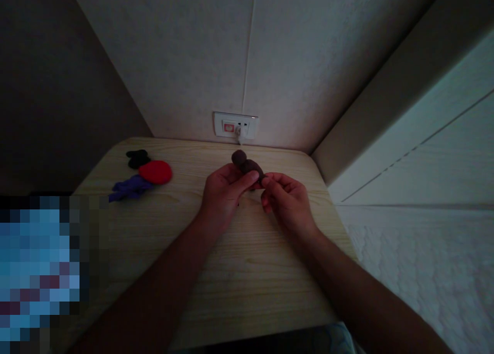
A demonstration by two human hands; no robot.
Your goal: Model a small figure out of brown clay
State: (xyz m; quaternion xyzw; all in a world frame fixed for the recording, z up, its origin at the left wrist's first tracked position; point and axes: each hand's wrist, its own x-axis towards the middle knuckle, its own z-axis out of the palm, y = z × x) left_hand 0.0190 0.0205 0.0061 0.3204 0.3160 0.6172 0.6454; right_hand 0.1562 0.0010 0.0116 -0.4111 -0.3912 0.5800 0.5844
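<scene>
While a brown lumpy piece (251,166) is gripped at frame centre by the left hand (221,193), between thumb and fingers, its right end is pinched by the right hand (292,204), fingers curled.

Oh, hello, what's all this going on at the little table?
A person is working with bare hands on a dark brown piece with a rounded knob at one end. The left hand holds it above the wooden table, while the right hand pinches its other end. A red piece, a purple one and a black one lie close together to the left.
</scene>
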